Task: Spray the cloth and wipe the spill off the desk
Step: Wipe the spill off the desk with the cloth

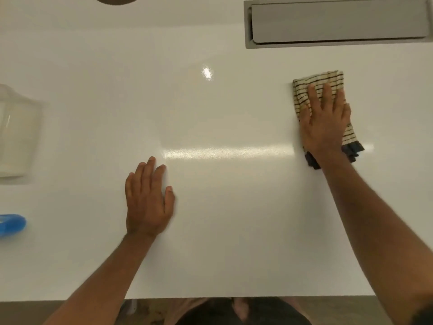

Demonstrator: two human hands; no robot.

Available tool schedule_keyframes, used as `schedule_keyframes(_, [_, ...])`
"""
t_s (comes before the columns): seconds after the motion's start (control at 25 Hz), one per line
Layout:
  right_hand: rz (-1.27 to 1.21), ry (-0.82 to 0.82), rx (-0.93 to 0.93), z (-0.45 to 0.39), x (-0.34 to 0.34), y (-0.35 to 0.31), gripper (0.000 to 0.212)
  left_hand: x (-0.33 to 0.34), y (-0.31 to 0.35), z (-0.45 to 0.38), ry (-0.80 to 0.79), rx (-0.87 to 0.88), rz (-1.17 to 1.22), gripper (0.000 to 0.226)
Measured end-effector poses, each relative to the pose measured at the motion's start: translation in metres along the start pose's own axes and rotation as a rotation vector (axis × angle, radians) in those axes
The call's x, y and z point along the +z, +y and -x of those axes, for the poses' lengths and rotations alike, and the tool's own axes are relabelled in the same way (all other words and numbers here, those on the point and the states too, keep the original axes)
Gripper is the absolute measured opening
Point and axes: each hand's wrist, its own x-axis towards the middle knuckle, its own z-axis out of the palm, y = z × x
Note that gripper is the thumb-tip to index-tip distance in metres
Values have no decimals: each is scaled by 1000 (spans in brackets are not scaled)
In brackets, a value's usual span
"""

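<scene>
Striped cloth (pixel 304 90) at right of frame, pinned flat under right hand (pixel 324 120), fingers straight, for wiping | left hand (pixel 147 202) flat at lower centre, bracing on white desk (pixel 234 231) | blue spray bottle (pixel 11 224) parked at left edge

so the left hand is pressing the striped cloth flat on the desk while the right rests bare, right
Not quite: the hands are swapped. In the head view the right hand presses the striped cloth flat on the desk, while the left hand rests bare.
</scene>
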Motion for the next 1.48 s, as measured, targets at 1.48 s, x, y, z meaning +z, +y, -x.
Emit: schedule_keyframes(1.48, [-76,-26,411,239,34,-83,64,-7,0,7,-65,-38,53,54])
